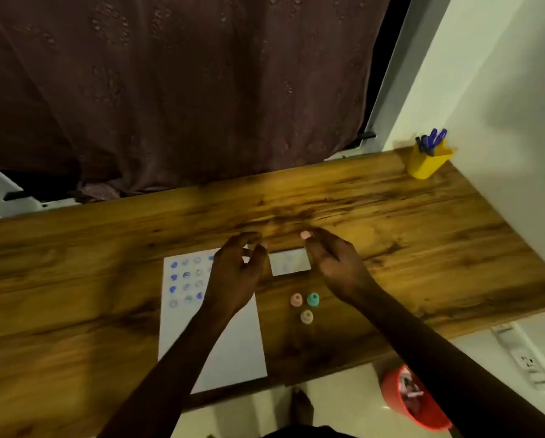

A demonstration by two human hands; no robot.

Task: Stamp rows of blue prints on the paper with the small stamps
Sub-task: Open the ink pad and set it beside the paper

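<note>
A white paper point(233, 343) lies on the wooden table point(391, 216), with rows of small blue prints point(186, 281) in its upper left part. A white rectangular pad point(290, 262) sits just right of the paper's top. My left hand point(233, 276) hovers over the paper's upper right corner, fingers curled by the pad's left end; whether it grips anything is unclear. My right hand point(337, 263) is at the pad's right end and pinches a small pink stamp point(305, 235) in its fingertips. Three stamps stand below the pad: pink point(296, 299), teal point(312, 299) and beige point(306, 316).
A yellow cup point(427, 164) with blue pens stands at the table's far right corner against the white wall. A dark curtain hangs behind the table. A red bin point(413, 399) sits on the floor below the table's near edge, next to a wall socket point(527, 363).
</note>
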